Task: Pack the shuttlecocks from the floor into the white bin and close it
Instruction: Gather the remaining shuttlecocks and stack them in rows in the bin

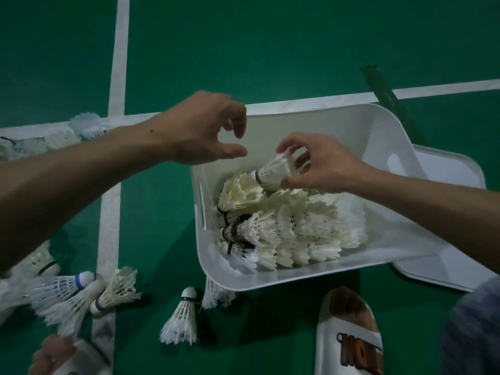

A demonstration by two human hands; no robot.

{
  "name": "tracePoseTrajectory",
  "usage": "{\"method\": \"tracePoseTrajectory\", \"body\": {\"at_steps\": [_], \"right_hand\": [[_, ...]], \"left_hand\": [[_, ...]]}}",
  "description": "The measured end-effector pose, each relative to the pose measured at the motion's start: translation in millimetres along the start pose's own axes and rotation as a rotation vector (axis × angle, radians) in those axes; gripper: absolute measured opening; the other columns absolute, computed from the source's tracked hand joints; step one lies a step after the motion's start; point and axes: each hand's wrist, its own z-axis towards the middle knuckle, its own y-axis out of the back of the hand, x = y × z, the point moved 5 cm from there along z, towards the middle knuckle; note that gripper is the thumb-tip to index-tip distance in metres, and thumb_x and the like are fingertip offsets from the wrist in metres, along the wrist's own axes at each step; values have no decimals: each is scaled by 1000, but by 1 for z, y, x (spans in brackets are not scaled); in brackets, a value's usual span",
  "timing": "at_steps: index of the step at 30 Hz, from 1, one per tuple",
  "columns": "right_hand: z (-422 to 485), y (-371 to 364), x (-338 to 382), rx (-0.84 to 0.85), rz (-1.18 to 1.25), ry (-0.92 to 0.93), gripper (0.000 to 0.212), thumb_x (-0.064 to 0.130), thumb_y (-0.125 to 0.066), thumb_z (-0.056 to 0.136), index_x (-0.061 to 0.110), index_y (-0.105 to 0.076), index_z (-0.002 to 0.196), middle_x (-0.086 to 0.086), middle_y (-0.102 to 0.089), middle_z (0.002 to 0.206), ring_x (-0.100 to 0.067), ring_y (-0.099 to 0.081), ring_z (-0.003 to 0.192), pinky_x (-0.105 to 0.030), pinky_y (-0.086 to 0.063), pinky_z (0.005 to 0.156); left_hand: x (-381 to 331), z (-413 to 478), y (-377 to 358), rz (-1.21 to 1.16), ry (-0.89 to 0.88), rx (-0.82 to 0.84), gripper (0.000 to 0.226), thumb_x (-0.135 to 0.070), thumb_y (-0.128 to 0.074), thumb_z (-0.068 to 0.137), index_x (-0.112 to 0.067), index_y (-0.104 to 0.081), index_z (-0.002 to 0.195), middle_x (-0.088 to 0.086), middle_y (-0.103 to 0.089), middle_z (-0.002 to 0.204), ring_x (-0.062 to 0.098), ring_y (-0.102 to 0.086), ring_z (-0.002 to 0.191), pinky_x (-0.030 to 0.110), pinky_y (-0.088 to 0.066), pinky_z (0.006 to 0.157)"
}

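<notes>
A white bin (319, 125) stands on the green court floor, holding several white feather shuttlecocks (292, 226) in rows. My right hand (322, 165) is over the bin, fingers pinched on the feather end of one shuttlecock (273, 170), its cork pointing left. My left hand (205, 128) hovers at the bin's far left corner, fingers curled apart and holding nothing. More loose shuttlecocks (181, 318) lie on the floor in front of the bin and to the left (70, 293). The bin's white lid (446, 212) lies flat on the floor, partly under the bin's right side.
White court lines (119, 63) cross the green floor. My foot in a white slipper (349, 336) sits just in front of the bin; another foot (54, 355) shows at bottom left. More shuttlecocks (86, 125) lie blurred at far left. A dark green strip (384, 96) lies behind the bin.
</notes>
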Motion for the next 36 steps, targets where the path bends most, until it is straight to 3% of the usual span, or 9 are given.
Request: {"method": "tracePoseTrajectory", "body": {"at_steps": [7, 11, 16, 19, 22, 24, 26, 30, 36], "right_hand": [[14, -39, 6, 123, -126, 7, 62, 28, -85, 68, 28, -55, 122, 2, -58, 120, -14, -59, 89, -25, -49, 76], [19, -55, 14, 163, -219, 35, 63, 28, -83, 72, 27, -52, 127, 13, -56, 89, -14, -58, 85, -13, -37, 58], [15, -46, 18, 189, -317, 15, 80, 48, -78, 70, 28, -42, 138, 2, -50, 139, -20, -51, 120, -34, -41, 98], [7, -25, 42, -10, -348, 112, 52, 50, -67, 80, 23, -56, 123, 2, -60, 122, -12, -55, 105, -35, -47, 94], [1, -8, 82, -201, -241, 275, 33, 43, -66, 83, 19, -64, 107, 14, -59, 89, -3, -58, 78, -23, -54, 73], [-2, -9, 116, -234, -190, 369, 35, 44, -64, 81, 19, -63, 104, 24, -48, 80, 5, -54, 70, -15, -51, 64], [-2, -17, 151, -210, -153, 465, 38, 45, -61, 78, 18, -63, 104, 25, -48, 80, 2, -56, 70, -19, -54, 64], [6, -56, 205, -127, -125, 631, 28, 34, -72, 79, 13, -65, 97, 5, -64, 87, -12, -62, 71, -25, -51, 68], [18, -148, 222, 229, -322, 575, 33, 36, -74, 79, 17, -64, 104, 6, -62, 94, -3, -54, 72, -10, -41, 63]], "left_hand": [[8, -3, -6, 23, -42, -16, 21, -33, -70, 82, -16, -63, 92, 5, -64, 103, 11, -52, 86, 19, -37, 60], [10, -7, -5, 17, -50, -38, 18, -34, -68, 83, -18, -62, 89, 5, -63, 106, 12, -53, 90, 25, -37, 69], [19, -23, 3, -11, -41, -95, 14, -33, -66, 83, -23, -58, 88, 5, -58, 112, 21, -57, 95, 33, -47, 78], [37, -39, 12, -50, -9, -169, 20, -33, -66, 83, -21, -61, 98, 3, -54, 111, 20, -54, 97, 37, -52, 88], [65, -63, 15, -92, 85, -194, 31, -34, -67, 82, -19, -58, 108, -3, -50, 107, 16, -53, 101, 33, -52, 86], [88, -82, 10, -101, 171, -144, 36, -36, -68, 81, -20, -55, 111, -3, -52, 109, 18, -54, 102, 37, -52, 87], [111, -103, -3, -113, 280, -26, 40, -40, -68, 81, -22, -53, 114, 0, -55, 116, 18, -55, 104, 39, -51, 89], [143, -153, -43, -149, 423, 178, 46, -43, -67, 82, -21, -51, 120, 1, -55, 123, 17, -56, 103, 29, -45, 82], [157, -214, -109, -233, 451, 420, 58, -42, -69, 81, -20, -45, 130, 8, -51, 127, 21, -51, 111, 30, -42, 95]]}}
